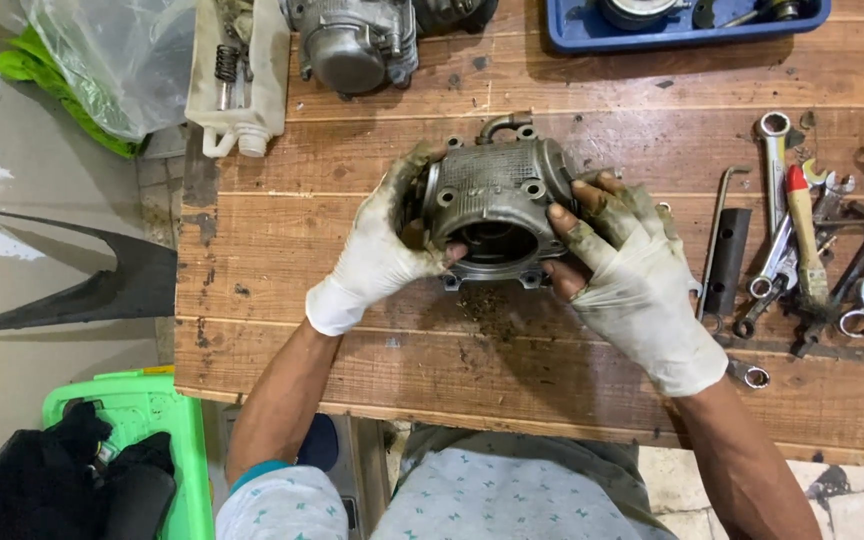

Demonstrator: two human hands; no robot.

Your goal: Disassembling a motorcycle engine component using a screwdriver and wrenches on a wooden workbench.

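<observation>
Gripping from both sides, the left hand [377, 255] and right hand [632, 270], in soiled white gloves, clasp a grey metal engine cylinder [492, 205] over the wooden worktop [512, 370]. Wrenches [782, 220] and a red-handled brush [807, 235] lie to the right.

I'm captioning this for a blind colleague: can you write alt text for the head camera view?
Two gloved hands, left hand and right hand, grip a grey metal engine cylinder above a wooden workbench. Wrenches lie to the right.
</observation>
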